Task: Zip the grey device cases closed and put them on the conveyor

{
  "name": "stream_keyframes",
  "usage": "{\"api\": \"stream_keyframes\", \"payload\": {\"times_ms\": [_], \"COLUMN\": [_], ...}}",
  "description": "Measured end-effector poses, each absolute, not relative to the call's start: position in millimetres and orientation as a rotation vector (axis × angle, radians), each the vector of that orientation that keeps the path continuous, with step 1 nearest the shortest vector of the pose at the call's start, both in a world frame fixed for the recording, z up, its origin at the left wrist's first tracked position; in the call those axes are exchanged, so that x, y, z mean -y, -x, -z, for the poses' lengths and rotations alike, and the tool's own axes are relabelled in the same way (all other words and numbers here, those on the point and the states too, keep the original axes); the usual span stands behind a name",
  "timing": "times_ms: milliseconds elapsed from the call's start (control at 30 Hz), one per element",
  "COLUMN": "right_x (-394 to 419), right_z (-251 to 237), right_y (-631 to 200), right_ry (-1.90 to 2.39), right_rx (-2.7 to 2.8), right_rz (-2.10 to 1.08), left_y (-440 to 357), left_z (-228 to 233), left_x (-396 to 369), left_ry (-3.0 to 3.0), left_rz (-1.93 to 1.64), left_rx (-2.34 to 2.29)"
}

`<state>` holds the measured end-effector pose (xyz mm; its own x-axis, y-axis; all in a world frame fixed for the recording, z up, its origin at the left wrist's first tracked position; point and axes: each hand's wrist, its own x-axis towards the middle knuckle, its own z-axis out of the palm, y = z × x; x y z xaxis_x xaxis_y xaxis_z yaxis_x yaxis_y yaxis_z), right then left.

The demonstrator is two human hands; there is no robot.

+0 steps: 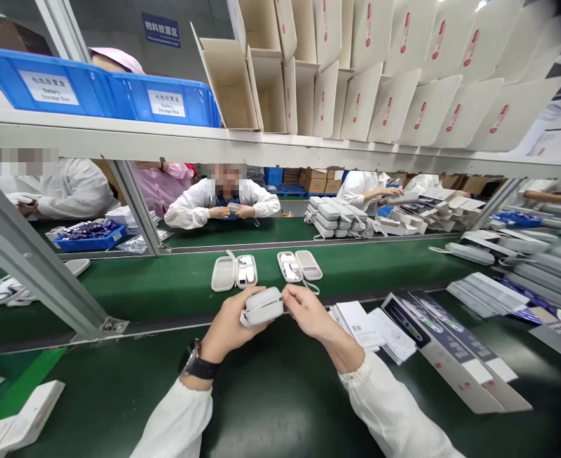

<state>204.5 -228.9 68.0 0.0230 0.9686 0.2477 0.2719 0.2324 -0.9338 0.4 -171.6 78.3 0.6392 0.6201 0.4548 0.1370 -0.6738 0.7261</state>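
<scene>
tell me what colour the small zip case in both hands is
Light grey; the small oval zip case shows best in the head view.

The closed case (263, 306) sits between the left hand (228, 327) and right hand (306, 312), two open cases (235, 272) (side by side) behind it, leaflets (371, 327) and boxes (452, 350) to its right.

One head-worn view looks forward and steeply down over the green tabletop (271, 394), close above the wearer's own forearms. It faces across the belt (366, 270) toward people seated opposite, with a shelf (166, 143) crossing overhead.
</scene>
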Motion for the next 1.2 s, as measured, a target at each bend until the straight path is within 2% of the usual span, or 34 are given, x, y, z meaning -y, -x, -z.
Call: {"api": "stream_keyframes", "payload": {"times_ms": [67,167,233,433,533,633,733,833,900,967,1067,1200], "right_x": [236.9,247.1,255.0,279.0,278.6,271.7,267.1,258.9,243.5,218.8,173.9,128.3], "right_z": [-82.4,-102.8,-112.2,-98.7,-88.5,-94.7,-102.8,-89.7,-69.4,-46.8,-19.7,-4.6], "right_y": [-204.4,-204.4,-200.1,-155.7,-145.8,-162.5,-189.6,-207.8,-217.8,-233.1,-268.4,-315.8], "right_ry": [1.254,1.126,1.099,1.598,1.741,1.631,1.429,1.274,1.229,1.364,1.865,2.162], "right_rx": [1.455,1.423,1.459,1.908,2.062,2.001,1.819,1.828,1.794,1.622,1.301,1.205], "right_rz": [-0.792,-1.03,-1.049,-0.214,0.011,-0.092,-0.235,-0.563,-0.788,-0.833,-0.693,-0.617], "left_y": [3.3,9.2,10.8,-9.0,-19.1,-19.2,-18.1,-27.3,-38.9,-50.8,-62.3,-64.0], "left_z": [-85.0,-88.4,-84.8,-73.9,-76.5,-80.3,-79.6,-67.8,-52.9,-33.7,-2.5,30.4], "left_x": [170.9,167.3,163.9,176.8,188.9,190.9,182.4,167.3,156.5,147.9,142.9,146.1], "left_ry": [-2.207,-2.251,-2.323,-2.782,-2.914,-2.803,-2.28,-1.674,-1.508,-1.531,-1.637,-1.728], "left_rz": [-0.901,-0.926,-0.965,-0.781,-0.693,-0.755,-0.964,-1.067,-1.06,-1.001,-0.861,-0.795], "left_rx": [-0.617,-0.542,-0.534,-0.991,-1.165,-1.197,-1.142,-0.973,-0.947,-1.022,-1.083,-1.045]}}
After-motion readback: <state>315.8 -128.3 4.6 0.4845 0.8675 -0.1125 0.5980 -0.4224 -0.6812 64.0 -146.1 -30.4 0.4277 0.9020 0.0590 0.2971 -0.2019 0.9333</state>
